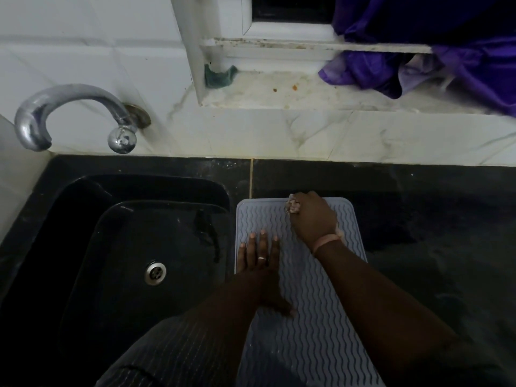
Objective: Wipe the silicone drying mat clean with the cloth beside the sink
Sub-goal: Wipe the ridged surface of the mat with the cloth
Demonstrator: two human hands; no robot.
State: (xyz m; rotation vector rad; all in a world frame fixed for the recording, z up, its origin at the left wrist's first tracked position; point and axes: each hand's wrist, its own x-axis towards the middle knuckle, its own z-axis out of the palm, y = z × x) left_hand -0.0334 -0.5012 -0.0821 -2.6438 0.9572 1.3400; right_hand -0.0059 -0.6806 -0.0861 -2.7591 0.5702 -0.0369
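Observation:
A grey silicone drying mat (315,297) with wavy ridges lies on the black counter just right of the sink. My right hand (312,219) grips a bunched pale cloth (292,206) and holds it down on the mat's far edge; most of the cloth is hidden under the hand. My left hand (261,263) lies flat on the mat's left side with straight, spread fingers, pressing it down.
A black sink (134,247) with a metal drain (155,272) sits on the left under a chrome tap (69,113). White tiled wall and a stained window sill (279,88) lie behind, with purple fabric (446,65) hanging at the right. Black counter (432,219) extends right.

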